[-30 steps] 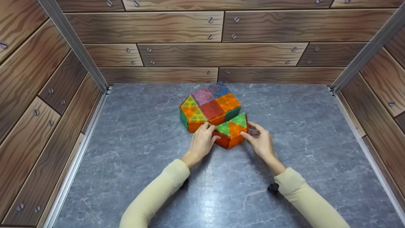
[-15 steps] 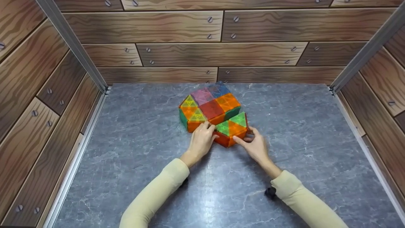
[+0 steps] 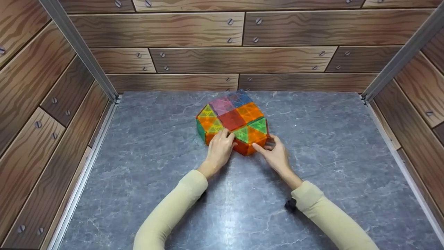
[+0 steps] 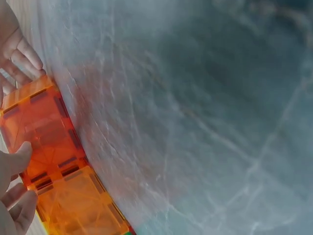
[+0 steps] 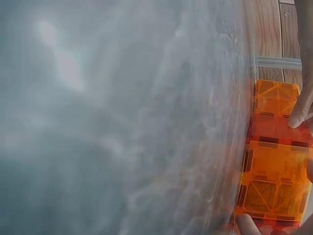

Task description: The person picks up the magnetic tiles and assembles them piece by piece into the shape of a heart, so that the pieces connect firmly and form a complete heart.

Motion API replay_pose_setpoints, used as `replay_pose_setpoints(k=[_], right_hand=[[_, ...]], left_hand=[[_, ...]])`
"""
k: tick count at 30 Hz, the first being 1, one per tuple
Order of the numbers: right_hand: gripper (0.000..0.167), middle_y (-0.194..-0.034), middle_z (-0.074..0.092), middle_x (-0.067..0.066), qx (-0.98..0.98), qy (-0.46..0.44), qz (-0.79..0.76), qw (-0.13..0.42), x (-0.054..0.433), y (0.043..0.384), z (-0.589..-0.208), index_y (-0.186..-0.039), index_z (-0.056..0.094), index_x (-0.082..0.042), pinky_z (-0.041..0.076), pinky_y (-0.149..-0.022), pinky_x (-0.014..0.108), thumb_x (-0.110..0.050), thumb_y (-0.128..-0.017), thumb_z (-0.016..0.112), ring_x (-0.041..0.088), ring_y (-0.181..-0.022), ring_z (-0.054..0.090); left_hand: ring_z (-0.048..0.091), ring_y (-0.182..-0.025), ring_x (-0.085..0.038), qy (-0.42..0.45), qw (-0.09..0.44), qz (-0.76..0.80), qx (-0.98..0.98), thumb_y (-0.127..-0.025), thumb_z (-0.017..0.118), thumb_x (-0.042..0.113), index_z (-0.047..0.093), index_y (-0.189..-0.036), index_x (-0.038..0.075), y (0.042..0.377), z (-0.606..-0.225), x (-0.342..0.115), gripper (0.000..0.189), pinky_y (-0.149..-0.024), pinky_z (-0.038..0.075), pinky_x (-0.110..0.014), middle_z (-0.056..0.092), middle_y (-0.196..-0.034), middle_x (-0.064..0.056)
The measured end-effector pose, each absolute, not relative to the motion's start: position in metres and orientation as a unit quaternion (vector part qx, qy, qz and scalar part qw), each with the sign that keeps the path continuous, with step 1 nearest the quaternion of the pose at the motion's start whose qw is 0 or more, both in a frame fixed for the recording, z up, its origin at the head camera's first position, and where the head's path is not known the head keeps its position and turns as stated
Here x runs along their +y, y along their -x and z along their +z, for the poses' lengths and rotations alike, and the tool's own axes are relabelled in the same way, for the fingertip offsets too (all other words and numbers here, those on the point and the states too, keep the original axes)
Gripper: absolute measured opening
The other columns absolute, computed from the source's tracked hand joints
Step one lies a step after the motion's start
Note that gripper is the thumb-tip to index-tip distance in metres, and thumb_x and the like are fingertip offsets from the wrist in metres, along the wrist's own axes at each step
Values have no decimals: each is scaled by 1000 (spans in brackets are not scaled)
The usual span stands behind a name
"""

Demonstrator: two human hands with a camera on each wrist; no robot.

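A low block of translucent magnetic tiles [image 3: 232,119] stands on the table, with pink, blue, red, orange and yellow pieces on top. Flush against its near right side sits a smaller magnetic-tile section [image 3: 256,134], green and orange above with red and orange walls. My left hand [image 3: 220,147] holds the smaller section's left end where the two meet; in the left wrist view its thumb [image 4: 20,155] lies against the red wall. At the other end, my right hand [image 3: 275,152] grips the section, thumb on the orange wall and fingers round the right side.
The grey marbled tabletop [image 3: 138,156] surrounds the block. Wood-print panels [image 3: 197,29] rise at the back and both sides, with metal rails [image 3: 83,173] along the edges. A black wrist device [image 3: 290,205] shows below the right cuff.
The smaller section has moved away from me, up against the larger block, and the gap between them has closed. Both hands moved with it; the right hand also shifted left along its wall.
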State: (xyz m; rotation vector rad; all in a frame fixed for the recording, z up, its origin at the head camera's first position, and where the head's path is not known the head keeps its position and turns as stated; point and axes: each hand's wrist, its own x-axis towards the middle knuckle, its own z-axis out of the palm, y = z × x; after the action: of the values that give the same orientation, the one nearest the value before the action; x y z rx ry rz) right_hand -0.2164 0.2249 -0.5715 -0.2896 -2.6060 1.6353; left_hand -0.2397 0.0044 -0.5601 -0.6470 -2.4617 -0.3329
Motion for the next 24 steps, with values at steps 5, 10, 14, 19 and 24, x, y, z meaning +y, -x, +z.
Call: replay_pose_setpoints(k=[5, 10, 14, 19, 24], right_hand=[[79, -138, 62, 27, -827, 86, 554, 26, 223, 221, -572, -151, 48, 1, 61, -97, 35, -33, -90, 85, 40, -123, 70], [77, -137, 64, 28, -829, 82, 553, 22, 225, 224, -569, -151, 49, 2, 60, -95, 33, -31, -90, 84, 41, -120, 71], [74, -140, 64, 26, -838, 72, 540, 26, 232, 229, -564, -151, 51, 0, 59, -96, 34, -33, -92, 83, 40, -121, 70], [69, -146, 61, 25, -839, 48, 542, 32, 239, 247, -551, -151, 51, 0, 56, -107, 46, -32, -96, 78, 42, -128, 66], [66, -149, 58, 26, -843, 21, 537, 23, 245, 274, -542, -153, 50, 0, 50, -115, 52, -29, -99, 74, 43, -134, 61]], left_hand=[[66, -87, -26, 245, 297, -132, -913, -89, 82, 28, 72, -98, 9, 243, -559, 2, 23, -82, 58, -34, 67, -95, -7], [67, -91, -27, 247, 281, -158, -914, -91, 80, 29, 74, -101, 8, 244, -557, -5, 24, -86, 58, -36, 67, -98, -9], [67, -99, -29, 240, 270, -169, -917, -94, 77, 34, 73, -103, 8, 247, -554, -13, 27, -91, 58, -38, 69, -106, -11], [64, -97, -30, 217, 276, -169, -921, -94, 77, 40, 74, -107, 8, 253, -552, -28, 35, -88, 55, -39, 68, -107, -11], [62, -100, -31, 193, 266, -166, -930, -93, 79, 39, 73, -111, 5, 257, -552, -40, 38, -90, 56, -41, 67, -110, -13]])
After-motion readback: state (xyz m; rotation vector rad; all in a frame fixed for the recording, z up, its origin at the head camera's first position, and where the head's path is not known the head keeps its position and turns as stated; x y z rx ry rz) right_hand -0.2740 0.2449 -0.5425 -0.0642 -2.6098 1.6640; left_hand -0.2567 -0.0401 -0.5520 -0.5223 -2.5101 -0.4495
